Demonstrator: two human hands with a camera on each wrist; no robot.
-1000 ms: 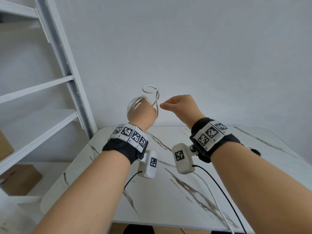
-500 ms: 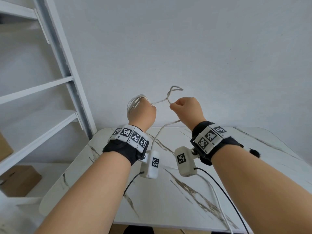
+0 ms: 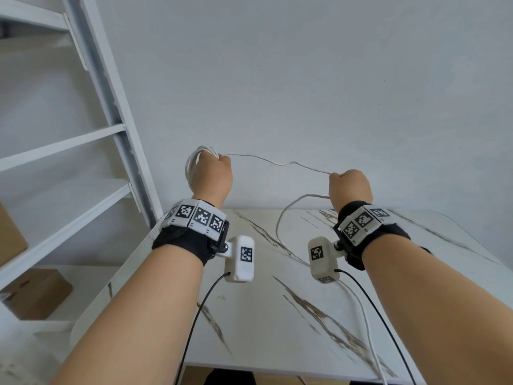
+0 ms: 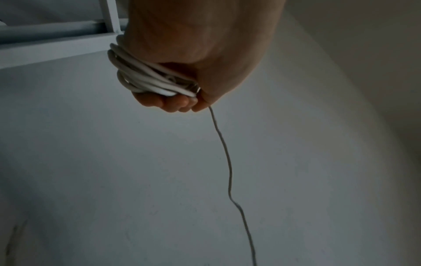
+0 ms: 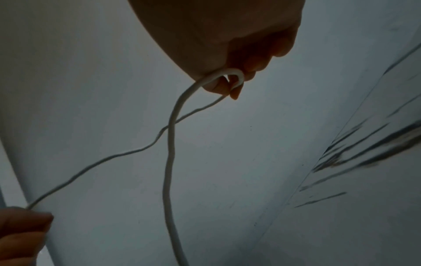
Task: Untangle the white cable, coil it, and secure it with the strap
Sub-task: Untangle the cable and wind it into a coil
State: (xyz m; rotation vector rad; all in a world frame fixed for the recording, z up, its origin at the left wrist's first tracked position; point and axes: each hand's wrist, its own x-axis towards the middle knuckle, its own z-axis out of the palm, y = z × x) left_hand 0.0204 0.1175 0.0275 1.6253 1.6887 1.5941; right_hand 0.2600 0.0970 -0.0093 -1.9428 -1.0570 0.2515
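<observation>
Both hands are raised above the marble table. My left hand is fisted around several loops of the white cable. From that coil a single strand of cable runs almost straight across to my right hand. The right hand pinches the cable where it bends over the fingers. The free length hangs below the right hand, curves onto the table and trails off its near edge. The strap is not in view.
A white shelf frame stands at the left against the wall, with cardboard boxes below it. Black camera leads hang from both wrist units over the table.
My hands have moved apart, the right one going right. The small loop of cable between them has been pulled out into a nearly straight strand.
</observation>
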